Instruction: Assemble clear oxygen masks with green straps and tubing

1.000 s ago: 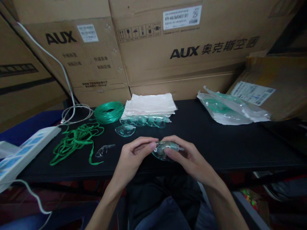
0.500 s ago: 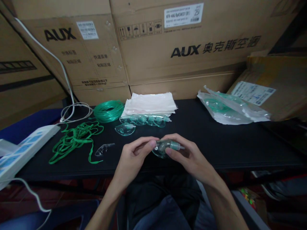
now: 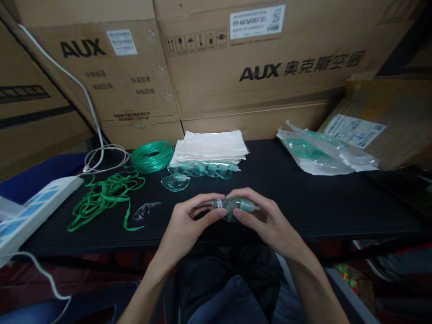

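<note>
Between my hands, over the table's near edge, is a clear green oxygen mask (image 3: 239,203) with a pale connector pointing right. My left hand (image 3: 192,218) grips its left end, thumb in front and fingers behind, by a small metal strip (image 3: 219,203). My right hand (image 3: 258,213) pinches the mask near the connector end. Fingers hide parts of it. Another mask (image 3: 176,182) lies just beyond my left hand, and a row of several masks (image 3: 205,169) sits behind it. Left of my hands lies a small clear plastic piece (image 3: 145,210).
The black table (image 3: 324,202) also bears green elastic straps (image 3: 108,193), coiled green tubing (image 3: 152,156), a stack of white bags (image 3: 212,145) and bagged green items (image 3: 313,148). A power strip (image 3: 40,213) lies left. Cardboard boxes (image 3: 209,85) stand along the back.
My left thumb has moved down and right across the mask, uncovering the metal strip. The mask has turned slightly in my hands. My right hand has hardly moved.
</note>
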### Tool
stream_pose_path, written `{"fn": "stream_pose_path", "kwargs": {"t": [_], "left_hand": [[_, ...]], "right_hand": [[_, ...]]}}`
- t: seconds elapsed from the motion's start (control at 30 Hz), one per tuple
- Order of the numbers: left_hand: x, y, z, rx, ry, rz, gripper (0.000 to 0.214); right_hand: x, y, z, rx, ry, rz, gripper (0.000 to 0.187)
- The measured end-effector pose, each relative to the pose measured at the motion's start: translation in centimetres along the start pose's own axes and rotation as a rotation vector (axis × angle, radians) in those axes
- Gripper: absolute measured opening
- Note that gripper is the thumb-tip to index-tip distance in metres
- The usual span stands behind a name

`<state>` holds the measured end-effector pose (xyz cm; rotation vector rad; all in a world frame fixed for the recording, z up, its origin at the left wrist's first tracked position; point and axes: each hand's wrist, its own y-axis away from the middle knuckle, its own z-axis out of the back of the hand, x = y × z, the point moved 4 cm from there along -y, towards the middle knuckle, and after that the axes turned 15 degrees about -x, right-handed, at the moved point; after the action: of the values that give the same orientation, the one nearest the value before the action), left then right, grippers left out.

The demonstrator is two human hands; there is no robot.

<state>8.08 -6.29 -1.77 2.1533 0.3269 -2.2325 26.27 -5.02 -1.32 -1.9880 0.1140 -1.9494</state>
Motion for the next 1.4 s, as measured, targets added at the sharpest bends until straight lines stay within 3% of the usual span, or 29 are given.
{"fn": "stream_pose_path", "kwargs": {"t": [0.37, 0.57, 0.77, 0.87, 1.07, 1.27, 1.4], "left_hand": [[-0.7, -0.1, 0.1, -0.015, 0.033, -0.097, 0.019], [-0.4, -0.5, 0.4, -0.129, 0.015, -0.115, 0.026], [-0.2, -0.7, 0.2, -0.116, 0.049, -0.036, 0.026], [-0.1, -0.8, 0.1, -0.102, 0.079, -0.019, 0.025], [0.1, -0.9, 0.4, -0.160, 0.063, -0.047, 0.024], [-0.7, -0.3, 0.5, -0.224, -0.013, -0.193, 0.023], [-0.9, -0.2, 0.4, -0.222, -0.077, -0.270, 0.020]], "right_hand": [[0.0, 0.3, -0.3, 0.020, -0.043, 0.008, 0.023], [-0.5, 0.3, -0.4, 0.004, -0.057, 0.153, 0.029], [0.1, 0.4, -0.6, -0.057, -0.021, 0.267, 0.027], [0.3, 0.4, -0.6, -0.080, -0.023, 0.236, 0.010], [-0.3, -0.2, -1.0, -0.262, -0.179, 0.133, 0.007], [-0.9, -0.6, -2.1, -0.369, -0.355, -0.087, 0.031], [-1.0, -0.5, -2.0, -0.315, -0.315, -0.156, 0.026]]}}
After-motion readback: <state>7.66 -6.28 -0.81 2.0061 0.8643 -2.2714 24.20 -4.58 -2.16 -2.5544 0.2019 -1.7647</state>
